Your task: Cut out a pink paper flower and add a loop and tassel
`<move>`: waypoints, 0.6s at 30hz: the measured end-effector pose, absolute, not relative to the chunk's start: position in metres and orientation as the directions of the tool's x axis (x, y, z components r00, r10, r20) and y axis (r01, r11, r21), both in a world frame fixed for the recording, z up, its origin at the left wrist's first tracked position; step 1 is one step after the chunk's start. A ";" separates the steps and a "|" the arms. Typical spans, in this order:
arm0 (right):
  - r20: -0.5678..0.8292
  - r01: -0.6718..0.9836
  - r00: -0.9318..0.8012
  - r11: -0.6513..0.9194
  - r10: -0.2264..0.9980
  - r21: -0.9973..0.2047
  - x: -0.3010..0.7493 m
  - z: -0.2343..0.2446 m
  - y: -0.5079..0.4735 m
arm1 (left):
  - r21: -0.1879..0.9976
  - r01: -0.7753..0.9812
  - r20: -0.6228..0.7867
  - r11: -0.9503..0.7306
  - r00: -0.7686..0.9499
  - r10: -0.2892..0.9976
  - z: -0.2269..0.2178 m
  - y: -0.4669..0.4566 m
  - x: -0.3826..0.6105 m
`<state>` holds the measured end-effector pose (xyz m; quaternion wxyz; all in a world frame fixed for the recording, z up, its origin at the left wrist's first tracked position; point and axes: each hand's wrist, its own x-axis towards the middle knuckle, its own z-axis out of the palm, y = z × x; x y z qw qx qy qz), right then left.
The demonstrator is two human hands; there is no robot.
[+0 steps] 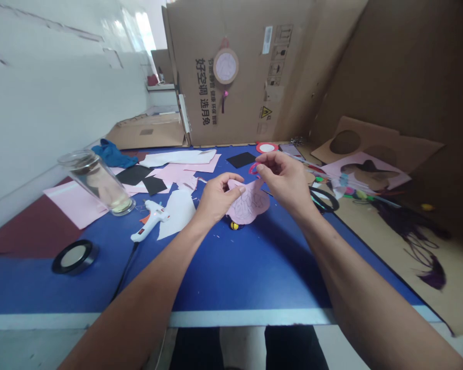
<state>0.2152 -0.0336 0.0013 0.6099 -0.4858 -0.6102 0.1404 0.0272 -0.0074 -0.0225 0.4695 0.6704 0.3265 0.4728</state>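
Note:
A pink paper cutout with a rounded lower edge and dark drawn lines is held above the table. My left hand pinches its left edge between thumb and fingers. At the cutout's upper right, my right hand is closed, with a small bright pink loop at its fingertips. Whether the loop is cord or ribbon I cannot tell. Just below the cutout shows a small yellow and black round thing, partly covered.
On the blue table, a white glue gun, black tape roll and glass jar stand left, with paper scraps behind. Black-handled scissors and dark tassels lie right. A round ornament hangs on the cardboard.

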 end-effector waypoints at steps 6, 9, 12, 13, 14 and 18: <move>0.572 0.326 0.223 0.493 0.789 -0.807 0.214 0.003 -0.034 | 0.930 -0.001 0.344 -0.366 0.345 0.873 -0.024 -0.006 0.026; 0.561 0.221 0.223 0.519 0.797 -0.826 0.215 0.005 -0.034 | 0.927 0.011 0.349 -0.376 0.346 0.871 -0.025 -0.005 0.026; 0.503 0.122 0.225 0.488 0.834 -0.864 0.217 0.006 -0.033 | 0.928 0.006 0.348 -0.373 0.348 0.871 -0.025 -0.006 0.025; 0.479 0.093 0.226 0.471 0.848 -0.877 0.218 0.006 -0.033 | 0.928 0.004 0.348 -0.373 0.349 0.870 -0.025 -0.006 0.025; 0.457 0.067 0.229 0.455 0.859 -0.888 0.218 0.006 -0.033 | 0.928 0.003 0.349 -0.373 0.350 0.870 -0.025 -0.006 0.025; 0.404 0.017 0.228 0.411 0.886 -0.911 0.219 0.008 -0.034 | 0.927 0.008 0.350 -0.376 0.344 0.871 -0.025 -0.006 0.026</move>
